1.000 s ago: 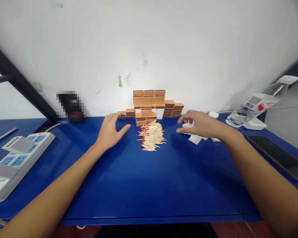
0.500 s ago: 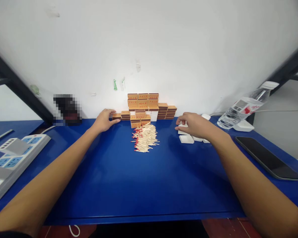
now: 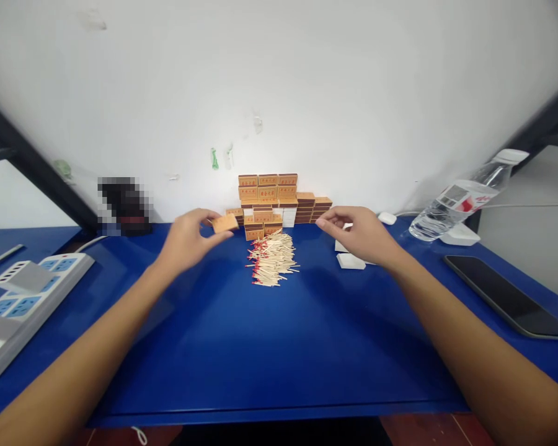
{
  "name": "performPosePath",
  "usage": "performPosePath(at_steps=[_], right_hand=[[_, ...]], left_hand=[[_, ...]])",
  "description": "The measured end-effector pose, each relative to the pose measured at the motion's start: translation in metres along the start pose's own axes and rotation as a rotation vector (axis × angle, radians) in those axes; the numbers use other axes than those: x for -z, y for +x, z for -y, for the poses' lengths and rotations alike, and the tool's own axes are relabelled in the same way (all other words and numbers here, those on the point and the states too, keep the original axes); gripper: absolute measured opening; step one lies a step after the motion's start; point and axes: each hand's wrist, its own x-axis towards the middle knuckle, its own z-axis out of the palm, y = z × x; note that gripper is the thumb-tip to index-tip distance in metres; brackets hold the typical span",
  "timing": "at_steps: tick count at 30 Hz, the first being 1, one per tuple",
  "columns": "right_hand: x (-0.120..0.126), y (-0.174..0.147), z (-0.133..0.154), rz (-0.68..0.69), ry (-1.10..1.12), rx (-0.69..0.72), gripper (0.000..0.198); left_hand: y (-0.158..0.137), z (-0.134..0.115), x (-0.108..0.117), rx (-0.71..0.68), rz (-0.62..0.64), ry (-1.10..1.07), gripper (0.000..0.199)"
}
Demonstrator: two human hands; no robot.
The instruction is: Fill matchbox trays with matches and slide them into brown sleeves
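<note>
A small orange matchbox (image 3: 225,223) is pinched between the thumb and fingers of my left hand (image 3: 186,238), lifted above the blue table to the left of the stacked matchboxes (image 3: 268,193). The stack stands against the wall in uneven tiers, with some white box parts (image 3: 289,217) showing in it. In front lies a heap of loose matches (image 3: 274,260) with red heads, mostly toward the left. My right hand (image 3: 360,234) hovers to the right of the stack, thumb and forefinger drawn together, with nothing visible between them. Below it are white trays (image 3: 351,261), partly hidden by the hand.
A tilted water bottle (image 3: 465,198) and a black phone (image 3: 511,296) are on the right. A white case (image 3: 387,218) sits near the wall. The left side holds a power strip (image 3: 37,297) and a dark pixelated object (image 3: 125,207). The table's front edge (image 3: 279,410) runs below.
My left hand has picked up the matchbox from the left end of the row and moved it up and right. My right hand has shifted slightly left, away from the white trays.
</note>
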Motion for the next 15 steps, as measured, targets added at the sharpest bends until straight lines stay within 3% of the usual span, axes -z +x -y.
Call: performPosePath(at_steps=[2,5,7,11,15], right_hand=[[-0.020,-0.009,0.018,-0.012,0.296,-0.040,0.038],[-0.050,-0.024,0.041,-0.081,0.516,-0.133,0.042],[-0.064,-0.034,0.051,-0.089,0.591,-0.171,0.041],[-0.072,-0.045,0.061,0.195,0.700,-0.154,0.038],[-0.068,-0.045,0.064,0.089,0.751,-0.260,0.034]], left_hand=[[-0.018,-0.030,-0.005,-0.134,-0.001,-0.056,0.038],[-0.036,-0.059,-0.016,-0.203,0.058,-0.088,0.033],[-0.042,-0.065,-0.020,-0.224,0.060,-0.118,0.034],[-0.046,-0.064,-0.022,-0.245,0.089,-0.176,0.030],[-0.048,-0.066,-0.021,-0.235,0.076,-0.222,0.030]])
